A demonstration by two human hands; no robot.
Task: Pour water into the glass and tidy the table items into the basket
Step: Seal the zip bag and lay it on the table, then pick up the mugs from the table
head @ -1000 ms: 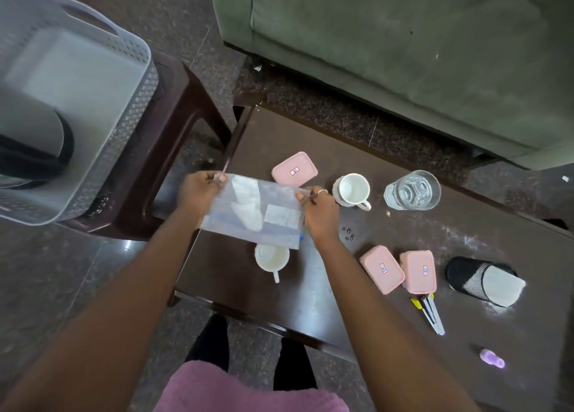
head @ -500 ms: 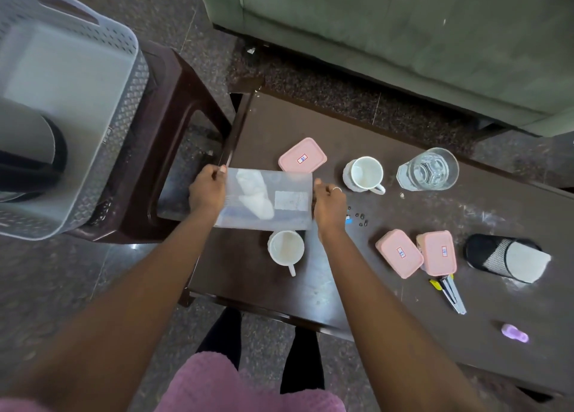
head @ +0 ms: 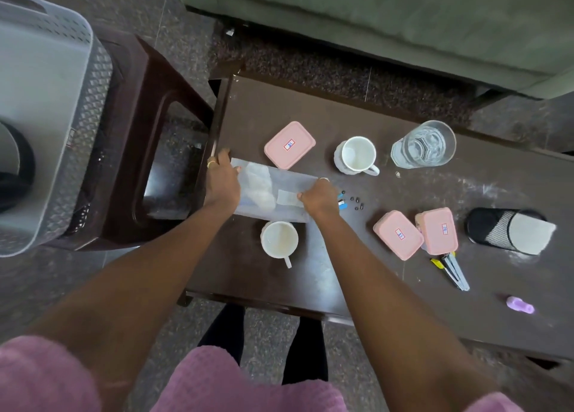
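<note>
A clear plastic zip bag (head: 267, 194) with white contents lies low over the dark table (head: 341, 275), near its left end. My left hand (head: 222, 180) grips the bag's left edge and my right hand (head: 320, 198) pinches its right edge. A glass (head: 424, 147) holding water stands at the table's far side. The grey basket (head: 46, 107) sits on a brown stool (head: 149, 138) to the left, with a dark-rimmed object inside it.
Two white mugs (head: 357, 155) (head: 279, 240), three pink lidded boxes (head: 289, 144) (head: 397, 235) (head: 438, 229), a black mesh holder (head: 506, 229) lying on its side, a stapler (head: 453, 270), a purple item (head: 520, 304) and small dark bits (head: 355, 201) lie on the table. A green sofa (head: 403, 16) runs behind.
Both hands have lowered the bag from a raised, tilted hold toward the tabletop, flattening it out. The other items have not moved; the camera has shifted.
</note>
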